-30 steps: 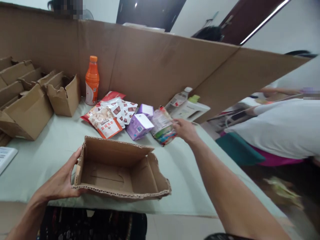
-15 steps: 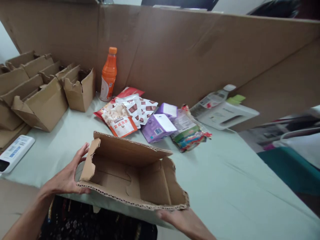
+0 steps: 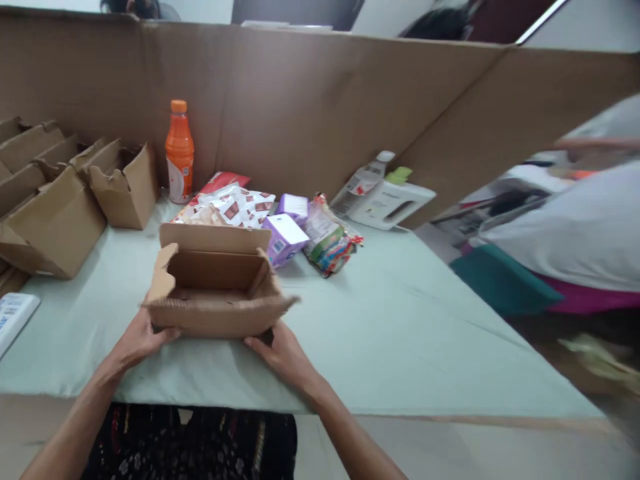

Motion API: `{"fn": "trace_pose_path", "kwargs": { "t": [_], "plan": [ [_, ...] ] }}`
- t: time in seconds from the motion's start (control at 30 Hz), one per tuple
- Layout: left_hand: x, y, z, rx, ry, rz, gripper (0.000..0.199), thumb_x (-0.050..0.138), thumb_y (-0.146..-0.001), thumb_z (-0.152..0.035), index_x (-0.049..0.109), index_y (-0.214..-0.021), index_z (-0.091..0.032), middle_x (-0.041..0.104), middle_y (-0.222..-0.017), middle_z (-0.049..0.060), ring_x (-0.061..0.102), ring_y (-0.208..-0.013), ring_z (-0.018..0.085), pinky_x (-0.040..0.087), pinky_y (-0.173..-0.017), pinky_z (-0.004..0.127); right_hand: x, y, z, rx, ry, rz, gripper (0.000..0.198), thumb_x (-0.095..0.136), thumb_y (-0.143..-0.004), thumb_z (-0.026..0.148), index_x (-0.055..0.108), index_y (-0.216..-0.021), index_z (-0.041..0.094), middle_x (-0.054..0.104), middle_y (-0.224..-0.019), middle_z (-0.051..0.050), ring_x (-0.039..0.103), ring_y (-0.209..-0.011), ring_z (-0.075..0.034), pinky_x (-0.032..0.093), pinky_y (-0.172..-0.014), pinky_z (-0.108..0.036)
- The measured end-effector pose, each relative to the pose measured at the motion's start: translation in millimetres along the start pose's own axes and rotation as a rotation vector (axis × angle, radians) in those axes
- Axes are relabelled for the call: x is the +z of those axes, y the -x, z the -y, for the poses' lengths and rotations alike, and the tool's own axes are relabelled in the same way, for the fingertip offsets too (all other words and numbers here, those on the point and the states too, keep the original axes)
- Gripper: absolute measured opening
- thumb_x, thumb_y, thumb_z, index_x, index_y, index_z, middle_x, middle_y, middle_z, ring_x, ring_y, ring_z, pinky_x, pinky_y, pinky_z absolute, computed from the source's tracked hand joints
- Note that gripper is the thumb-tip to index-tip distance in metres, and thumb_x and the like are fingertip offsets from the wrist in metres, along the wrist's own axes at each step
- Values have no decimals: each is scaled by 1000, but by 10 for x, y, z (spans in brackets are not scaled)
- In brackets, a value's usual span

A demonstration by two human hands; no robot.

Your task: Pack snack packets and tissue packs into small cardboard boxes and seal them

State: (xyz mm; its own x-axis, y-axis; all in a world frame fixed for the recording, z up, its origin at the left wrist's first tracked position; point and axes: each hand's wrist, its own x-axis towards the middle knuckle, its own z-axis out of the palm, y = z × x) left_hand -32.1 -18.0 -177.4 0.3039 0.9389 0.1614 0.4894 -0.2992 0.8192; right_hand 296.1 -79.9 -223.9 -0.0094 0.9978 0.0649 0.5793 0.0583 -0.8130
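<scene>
Forearms (image 3: 75, 421) slanted inward, left hand (image 3: 139, 341) and right hand (image 3: 286, 357) hold a box (image 3: 215, 321).

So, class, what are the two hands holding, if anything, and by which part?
A cardboard box, held low at its near side: the left hand at the lower left corner, the right hand at the lower right.

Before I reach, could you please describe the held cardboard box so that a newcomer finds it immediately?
Start from the pale green table and look to its near side, left of centre. There an open cardboard box is held between the left grip and the right grip. Unlike the cartons clustered at far left, it alone is held.
</scene>
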Motion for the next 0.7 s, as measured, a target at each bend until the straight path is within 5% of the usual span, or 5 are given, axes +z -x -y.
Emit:
{"fn": "trace_pose_path", "kwargs": {
  "t": [0.23,0.4,0.5,0.6,0.7],
  "plan": [
    [107,6,137,-101,-58,-2,49,69,-77,-57,70,-108,-18,78,-105,14,73,-104,40,64,-90,55,67,-11,-12,-9,-7,2,48,70,-83,28,63,-129,18,71,-130,-18,67,-122,-34,54,-105,-56],
    [122,92,137,-156,-107,-88,56,62,-81,-55,66,-121,-17,75,-106,15,68,-117,42,58,-101,60,-368,-41,-32,-131,14,102,60,68,-85,28,58,-144,24,65,-144,-16,63,-132,-34,53,-108,-55],
    [138,104,136,-126,-125,-66,59,59,-83,-52,63,-131,-18,75,-109,14,68,-118,41,55,-105,61,-779,-250,-47,-146,55,-162,63,63,-93,41,50,-153,28,58,-154,-15,59,-137,-32,55,-106,-54],
    [169,89,150,-73,-133,-64,55,58,-84,-49,62,-130,-19,75,-106,12,69,-113,39,55,-106,59,-1060,-732,-42,-64,193,-424,82,67,-88,61,45,-157,22,53,-157,-20,54,-141,-38,50,-109,-60],
    [207,80,167,-43,-147,-89,54,59,-84,-49,63,-128,-18,74,-108,13,68,-114,40,55,-105,61,-1079,-1316,-52,56,308,-490,111,72,-75,70,37,-160,10,44,-161,-28,43,-149,-42,40,-118,-63]
  ]
}}
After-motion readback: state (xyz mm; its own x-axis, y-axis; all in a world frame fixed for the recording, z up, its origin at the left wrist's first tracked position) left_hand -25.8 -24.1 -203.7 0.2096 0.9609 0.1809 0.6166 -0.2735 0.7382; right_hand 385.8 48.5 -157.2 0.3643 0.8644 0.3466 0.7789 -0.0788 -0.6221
